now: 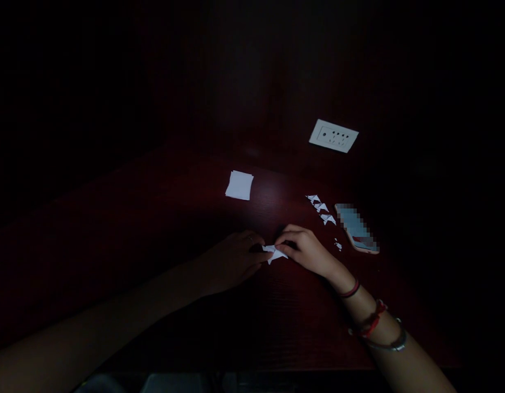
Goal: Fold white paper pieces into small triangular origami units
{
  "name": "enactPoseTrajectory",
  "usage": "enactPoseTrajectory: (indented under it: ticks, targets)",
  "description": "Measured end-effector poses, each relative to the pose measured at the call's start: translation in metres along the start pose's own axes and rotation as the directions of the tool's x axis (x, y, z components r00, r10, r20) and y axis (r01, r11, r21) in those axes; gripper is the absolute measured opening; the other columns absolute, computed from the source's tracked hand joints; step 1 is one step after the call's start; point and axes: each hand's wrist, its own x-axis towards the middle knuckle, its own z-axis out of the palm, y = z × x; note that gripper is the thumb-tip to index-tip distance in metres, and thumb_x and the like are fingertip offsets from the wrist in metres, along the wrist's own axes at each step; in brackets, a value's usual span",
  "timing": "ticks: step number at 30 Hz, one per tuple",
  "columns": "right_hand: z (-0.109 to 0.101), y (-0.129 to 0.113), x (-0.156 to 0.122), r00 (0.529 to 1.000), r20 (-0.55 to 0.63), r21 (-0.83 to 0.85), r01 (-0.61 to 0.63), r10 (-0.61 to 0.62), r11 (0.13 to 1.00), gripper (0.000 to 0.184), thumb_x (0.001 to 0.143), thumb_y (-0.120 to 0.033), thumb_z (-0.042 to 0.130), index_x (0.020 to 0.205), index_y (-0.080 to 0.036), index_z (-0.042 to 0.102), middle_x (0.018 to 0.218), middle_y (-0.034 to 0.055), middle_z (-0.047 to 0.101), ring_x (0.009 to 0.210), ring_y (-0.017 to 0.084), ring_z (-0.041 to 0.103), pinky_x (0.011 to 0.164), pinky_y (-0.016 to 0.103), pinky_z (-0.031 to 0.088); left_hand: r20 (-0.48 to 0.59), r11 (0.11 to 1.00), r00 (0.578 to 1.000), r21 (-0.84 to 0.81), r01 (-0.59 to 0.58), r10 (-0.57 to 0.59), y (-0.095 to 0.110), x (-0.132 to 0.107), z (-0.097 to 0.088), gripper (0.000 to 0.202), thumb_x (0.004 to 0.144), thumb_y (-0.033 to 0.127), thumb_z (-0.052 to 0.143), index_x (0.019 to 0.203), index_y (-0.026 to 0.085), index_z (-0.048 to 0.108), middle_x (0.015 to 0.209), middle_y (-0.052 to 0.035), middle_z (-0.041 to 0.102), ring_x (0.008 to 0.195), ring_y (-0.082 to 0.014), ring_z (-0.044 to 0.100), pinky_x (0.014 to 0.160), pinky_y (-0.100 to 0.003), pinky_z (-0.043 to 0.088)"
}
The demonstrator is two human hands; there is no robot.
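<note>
A small folded piece of white paper point(276, 253) lies low over the dark red table, between my two hands. My left hand point(236, 256) grips its left side, with the thumb and fingers closed on the paper. Fingertips of my right hand point(304, 248) pinch its upper right edge. Pointed corners of the paper stick out below and to the right of the fingers. Parts of the folds are hidden under my fingertips. To the right, several small folded paper figures point(320, 207) lie in a slanting row.
A stack of square white paper sheets point(239, 185) lies farther back. Beside the folded figures rests a phone point(356, 229), its screen blurred out. Tiny white paper scraps point(338, 244) are near it. A white socket panel point(333, 136) is on the dark surface behind. The surroundings are very dark.
</note>
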Motion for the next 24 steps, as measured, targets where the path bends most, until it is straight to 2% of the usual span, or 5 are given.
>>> enactPoseTrajectory:
  ticks: [6,10,13,16,24]
  targets:
    - [0.0022,0.0014,0.0005,0.998,-0.001,0.053,-0.065,0.065,0.996,0.013,0.073,-0.011,0.052,0.073,-0.017,0.063,0.071,0.0013,0.056,0.066,0.010,0.052,0.062,0.022,0.040,-0.030,1.000,0.999,0.004,0.025,-0.025,0.0023,0.0040,-0.0043,0.026,0.083,0.022,0.040,0.107,0.026,0.050,0.099,-0.0036,0.047,0.090,-0.0172,0.043,0.077,-0.031,0.035]
    - [0.0034,0.0003,0.0026,0.992,-0.014,0.089,-0.127,0.128,0.988,0.011,0.072,-0.012,0.053,0.072,-0.017,0.063,0.069,0.0007,0.056,0.063,0.010,0.051,0.059,0.022,0.039,-0.021,0.998,0.999,0.039,-0.040,0.041,0.0038,0.0049,-0.0071,0.023,0.083,0.024,0.041,0.103,0.023,0.052,0.096,-0.0044,0.047,0.088,-0.0180,0.043,0.075,-0.031,0.034]
    - [0.0041,-0.0011,0.0045,0.986,-0.017,0.102,-0.160,0.163,0.982,0.011,0.074,-0.017,0.052,0.073,-0.016,0.063,0.069,0.0006,0.055,0.064,0.010,0.050,0.059,0.022,0.038,-0.017,0.998,0.999,0.032,-0.047,0.047,0.0045,0.0043,-0.0077,0.020,0.082,0.025,0.043,0.099,0.022,0.054,0.097,-0.0041,0.047,0.089,-0.0182,0.042,0.075,-0.031,0.034]
    - [0.0047,-0.0019,0.0058,0.984,-0.013,0.091,-0.178,0.180,0.980,0.010,0.074,-0.019,0.053,0.073,-0.017,0.062,0.069,0.0008,0.054,0.065,0.010,0.050,0.060,0.023,0.038,-0.019,0.999,0.999,0.021,-0.029,0.030,0.0053,0.0035,-0.0074,0.020,0.082,0.025,0.044,0.098,0.022,0.054,0.096,-0.0037,0.047,0.089,-0.0179,0.042,0.075,-0.031,0.034]
    - [0.0051,-0.0039,0.0041,0.985,-0.010,0.071,-0.171,0.172,0.983,0.004,0.073,-0.014,0.054,0.071,-0.015,0.057,0.073,0.0015,0.050,0.068,0.011,0.047,0.062,0.023,0.038,-0.062,0.999,0.998,0.043,-0.019,0.022,0.0070,0.0029,-0.0094,0.019,0.081,0.024,0.044,0.098,0.021,0.054,0.093,-0.0035,0.048,0.084,-0.0170,0.044,0.070,-0.029,0.035]
